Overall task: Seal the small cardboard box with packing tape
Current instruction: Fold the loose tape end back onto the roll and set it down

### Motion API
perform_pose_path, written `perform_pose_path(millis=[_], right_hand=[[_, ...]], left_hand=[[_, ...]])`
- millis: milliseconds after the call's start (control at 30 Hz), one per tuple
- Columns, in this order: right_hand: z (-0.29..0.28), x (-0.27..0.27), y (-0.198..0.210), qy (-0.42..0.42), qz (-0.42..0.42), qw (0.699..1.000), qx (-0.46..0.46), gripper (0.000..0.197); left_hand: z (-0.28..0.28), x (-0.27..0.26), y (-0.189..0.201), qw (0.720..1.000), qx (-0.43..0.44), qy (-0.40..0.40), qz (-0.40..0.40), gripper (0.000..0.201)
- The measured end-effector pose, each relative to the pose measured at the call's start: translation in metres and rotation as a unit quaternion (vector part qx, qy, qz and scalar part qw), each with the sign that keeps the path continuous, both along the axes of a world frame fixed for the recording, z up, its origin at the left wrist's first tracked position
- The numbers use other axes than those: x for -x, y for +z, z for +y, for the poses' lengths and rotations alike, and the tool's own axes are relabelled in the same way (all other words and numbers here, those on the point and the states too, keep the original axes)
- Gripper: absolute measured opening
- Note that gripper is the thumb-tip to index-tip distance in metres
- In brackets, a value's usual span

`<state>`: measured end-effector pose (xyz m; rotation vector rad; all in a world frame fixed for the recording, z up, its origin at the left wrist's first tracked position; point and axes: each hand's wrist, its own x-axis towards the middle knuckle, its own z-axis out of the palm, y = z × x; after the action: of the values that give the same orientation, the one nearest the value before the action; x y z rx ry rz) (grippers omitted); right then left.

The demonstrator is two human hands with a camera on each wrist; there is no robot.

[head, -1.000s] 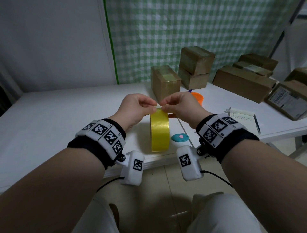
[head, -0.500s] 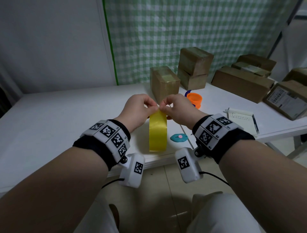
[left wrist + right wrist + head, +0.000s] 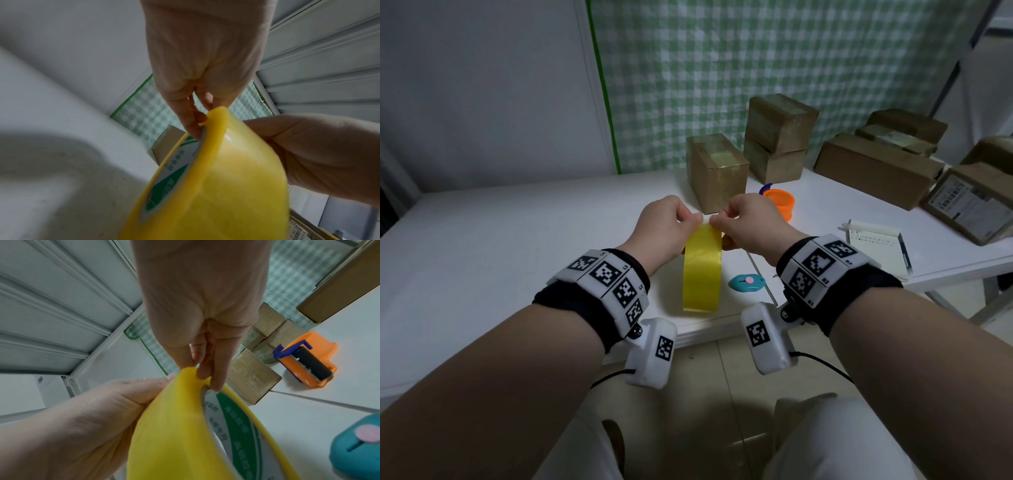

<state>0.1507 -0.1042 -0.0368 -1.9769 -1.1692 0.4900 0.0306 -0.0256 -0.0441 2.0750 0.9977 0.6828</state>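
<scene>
A yellow roll of packing tape (image 3: pixel 702 270) stands on edge above the near edge of the white table (image 3: pixel 482 246), held up between both hands. My left hand (image 3: pixel 669 222) pinches the roll's top rim from the left, and my right hand (image 3: pixel 746 222) pinches it from the right. In the left wrist view my fingers (image 3: pixel 195 123) curl over the tape roll (image 3: pixel 222 186) and its printed core. In the right wrist view my fingertips (image 3: pixel 207 374) hook the inner edge of the tape roll (image 3: pixel 180 426). A small cardboard box (image 3: pixel 717 171) stands upright just beyond the hands.
An orange tape dispenser (image 3: pixel 779 202) sits right of the small box. A teal box cutter (image 3: pixel 746 282) lies near the table's front edge. Stacked boxes (image 3: pixel 779 137) and larger cartons (image 3: pixel 873 168) line the back right. A notepad with pen (image 3: pixel 878 246) lies at the right.
Both hands and the tape roll have shifted slightly away from me and up, with fingers working at the roll's top rim. The orange dispenser is more exposed now.
</scene>
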Motion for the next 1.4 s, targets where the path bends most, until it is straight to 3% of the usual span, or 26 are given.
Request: perform_pose_path(millis=[133, 233, 300, 400, 500, 633, 700, 1033, 1167, 1267, 1400], right_hand=[[0.003, -0.004, -0.003, -0.025, 0.084, 0.996, -0.007, 0.020], [-0.001, -0.008, -0.007, -0.031, 0.108, 0.994, -0.006, 0.012], [-0.005, -0.012, -0.012, -0.036, 0.095, 0.995, 0.022, 0.009], [-0.010, -0.017, -0.022, 0.001, -0.032, 0.987, 0.158, 0.020], [-0.013, -0.018, -0.030, 0.062, -0.187, 0.940, 0.279, 0.037], [-0.010, -0.021, -0.045, 0.091, -0.271, 0.891, 0.353, 0.043], [-0.007, -0.023, -0.052, 0.083, -0.274, 0.888, 0.361, 0.041], [0.049, -0.022, -0.074, 0.024, -0.134, 0.965, 0.225, 0.042], [0.073, -0.017, -0.080, -0.004, 0.013, 0.991, 0.135, 0.034], [0.075, -0.018, -0.073, -0.045, 0.161, 0.984, 0.055, 0.018], [0.061, -0.024, -0.053, -0.054, 0.274, 0.960, -0.015, 0.039]], left_hand=[[0.003, -0.002, 0.000, 0.999, 0.034, 0.002, 0.022, 0.026], [0.002, 0.000, 0.000, 0.987, 0.160, 0.004, 0.022, 0.023], [0.000, 0.004, 0.000, 0.964, 0.267, 0.001, 0.022, 0.034], [0.001, 0.008, -0.004, 0.947, 0.319, -0.018, 0.035, 0.039], [0.002, 0.008, -0.004, 0.950, 0.313, -0.018, 0.006, 0.037], [0.008, 0.011, -0.002, 0.956, 0.289, 0.004, -0.036, 0.029], [0.018, 0.014, -0.001, 0.962, 0.272, 0.015, -0.030, 0.027], [0.060, 0.028, -0.004, 0.968, 0.245, 0.044, 0.030, 0.040], [0.063, 0.025, -0.001, 0.968, 0.242, 0.031, 0.052, 0.039], [0.063, 0.017, 0.001, 0.972, 0.221, 0.015, 0.076, 0.044], [0.050, -0.001, 0.001, 0.978, 0.091, -0.022, 0.188, 0.049]])
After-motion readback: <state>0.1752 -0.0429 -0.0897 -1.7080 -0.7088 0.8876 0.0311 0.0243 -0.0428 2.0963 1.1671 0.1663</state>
